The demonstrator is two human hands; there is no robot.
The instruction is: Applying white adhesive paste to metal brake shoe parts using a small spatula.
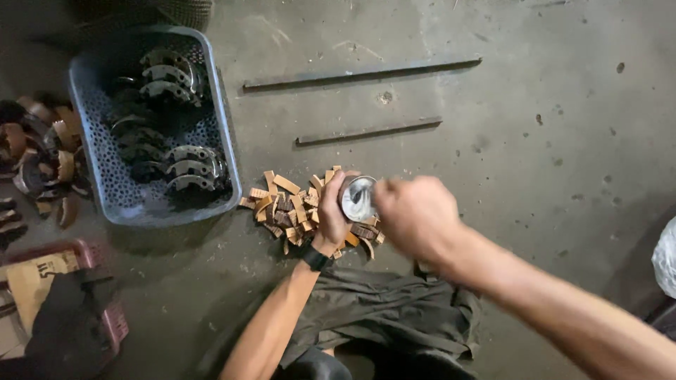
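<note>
The small round metal tin sits tilted in my left hand, fingers wrapped round its side, held just above the pile of tan lining strips on the concrete floor. My right hand is at the tin's rim; its grip looks closed, but motion blur hides whether it pinches anything, so I cannot tell. I judge the main risk is the tilted tin spilling its contents onto the pile or the dark cloth over my lap, or slipping from a one-sided hold. Further left, the blue basket of brake shoes and the loose shoes beside it lie well apart, out of harm.
</note>
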